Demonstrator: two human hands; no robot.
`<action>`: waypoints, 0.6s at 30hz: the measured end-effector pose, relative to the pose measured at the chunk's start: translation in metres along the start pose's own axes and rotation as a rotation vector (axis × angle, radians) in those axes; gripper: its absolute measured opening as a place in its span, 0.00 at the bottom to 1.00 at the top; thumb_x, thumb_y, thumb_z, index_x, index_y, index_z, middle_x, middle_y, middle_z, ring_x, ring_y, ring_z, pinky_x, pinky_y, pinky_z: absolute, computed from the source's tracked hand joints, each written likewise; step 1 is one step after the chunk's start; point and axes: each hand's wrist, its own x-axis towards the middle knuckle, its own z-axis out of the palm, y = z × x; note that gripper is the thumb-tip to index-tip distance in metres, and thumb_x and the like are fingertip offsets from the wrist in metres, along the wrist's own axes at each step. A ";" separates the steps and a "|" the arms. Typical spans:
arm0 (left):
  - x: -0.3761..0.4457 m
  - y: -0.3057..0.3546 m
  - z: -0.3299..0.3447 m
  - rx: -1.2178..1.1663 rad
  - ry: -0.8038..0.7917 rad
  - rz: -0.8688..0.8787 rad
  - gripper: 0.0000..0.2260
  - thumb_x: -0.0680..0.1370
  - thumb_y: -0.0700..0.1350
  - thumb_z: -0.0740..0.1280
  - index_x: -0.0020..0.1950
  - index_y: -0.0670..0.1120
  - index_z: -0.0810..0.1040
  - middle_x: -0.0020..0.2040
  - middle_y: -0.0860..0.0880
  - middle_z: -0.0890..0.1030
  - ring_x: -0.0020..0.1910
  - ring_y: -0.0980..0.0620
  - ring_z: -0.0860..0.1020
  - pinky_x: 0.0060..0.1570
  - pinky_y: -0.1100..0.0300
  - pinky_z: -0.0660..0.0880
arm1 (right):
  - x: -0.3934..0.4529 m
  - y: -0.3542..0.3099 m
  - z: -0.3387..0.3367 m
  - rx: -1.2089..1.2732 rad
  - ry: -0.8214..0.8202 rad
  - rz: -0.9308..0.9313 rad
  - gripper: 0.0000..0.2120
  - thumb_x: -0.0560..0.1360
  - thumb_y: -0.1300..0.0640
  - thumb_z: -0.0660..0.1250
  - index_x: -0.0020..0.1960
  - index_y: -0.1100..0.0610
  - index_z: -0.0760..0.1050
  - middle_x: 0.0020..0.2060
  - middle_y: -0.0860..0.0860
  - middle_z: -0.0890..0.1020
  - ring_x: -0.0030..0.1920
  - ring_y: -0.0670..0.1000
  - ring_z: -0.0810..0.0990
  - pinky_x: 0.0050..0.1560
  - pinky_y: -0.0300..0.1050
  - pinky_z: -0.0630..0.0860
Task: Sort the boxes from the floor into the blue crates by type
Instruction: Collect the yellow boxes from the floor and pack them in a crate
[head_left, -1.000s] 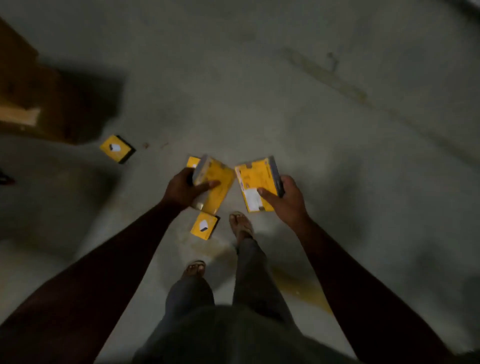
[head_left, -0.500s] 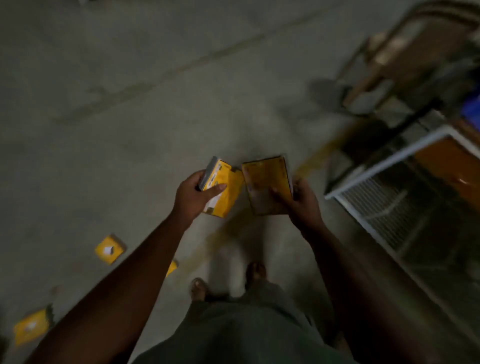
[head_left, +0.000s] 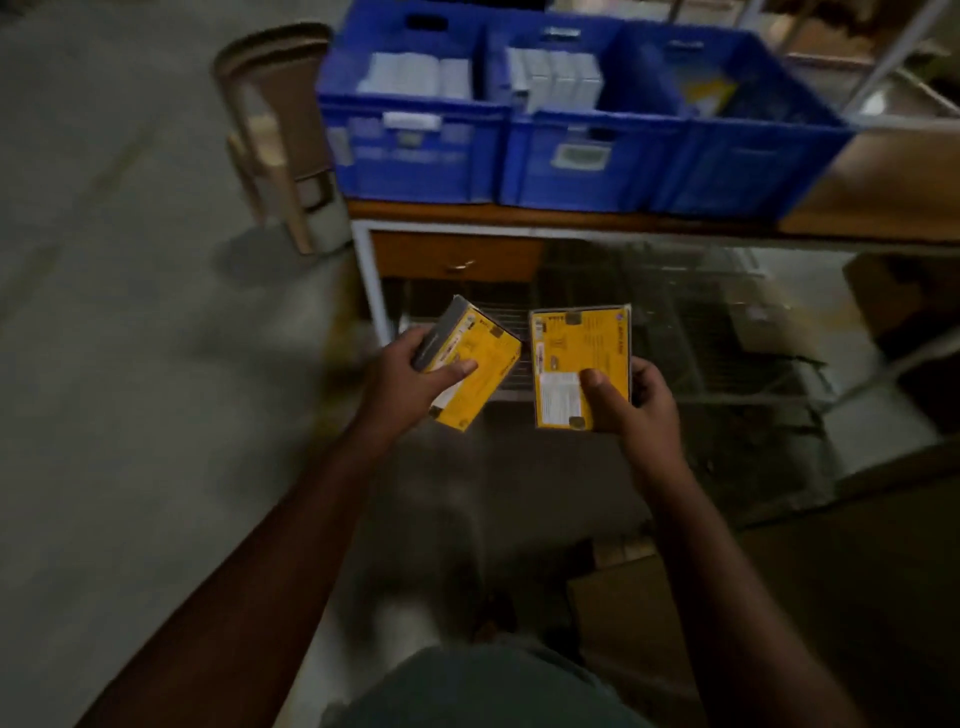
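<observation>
Swung into view at twelve o'clock, three blue crates (head_left: 415, 150) lined the table's edge (head_left: 519, 213); left hand (head_left: 400, 384) gripped a tilted yellow box (head_left: 483, 374), right hand (head_left: 639, 405) a flat yellow box (head_left: 587, 348); chair (head_left: 280, 140) at eleven.

left grip (head_left: 410, 376): curled, thumb on top | right grip (head_left: 631, 402): curled | both arms outstretched
</observation>
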 end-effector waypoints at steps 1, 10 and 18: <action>0.018 0.010 0.020 0.004 -0.018 0.028 0.20 0.70 0.49 0.80 0.60 0.51 0.80 0.50 0.54 0.86 0.46 0.58 0.84 0.48 0.55 0.82 | 0.014 -0.003 -0.015 0.003 0.031 -0.007 0.20 0.77 0.50 0.73 0.66 0.52 0.73 0.56 0.49 0.84 0.52 0.47 0.86 0.42 0.42 0.83; 0.153 0.095 0.156 0.043 -0.183 0.154 0.26 0.69 0.56 0.80 0.65 0.53 0.78 0.55 0.55 0.84 0.51 0.57 0.83 0.50 0.49 0.83 | 0.127 -0.025 -0.094 0.176 0.388 -0.013 0.23 0.77 0.49 0.74 0.68 0.54 0.72 0.56 0.48 0.83 0.52 0.47 0.85 0.45 0.42 0.83; 0.271 0.139 0.238 0.043 -0.209 0.300 0.20 0.71 0.55 0.78 0.59 0.51 0.80 0.50 0.53 0.85 0.48 0.56 0.84 0.48 0.52 0.82 | 0.274 -0.061 -0.110 0.423 0.762 0.002 0.20 0.74 0.48 0.76 0.60 0.50 0.72 0.56 0.51 0.82 0.53 0.50 0.83 0.50 0.45 0.81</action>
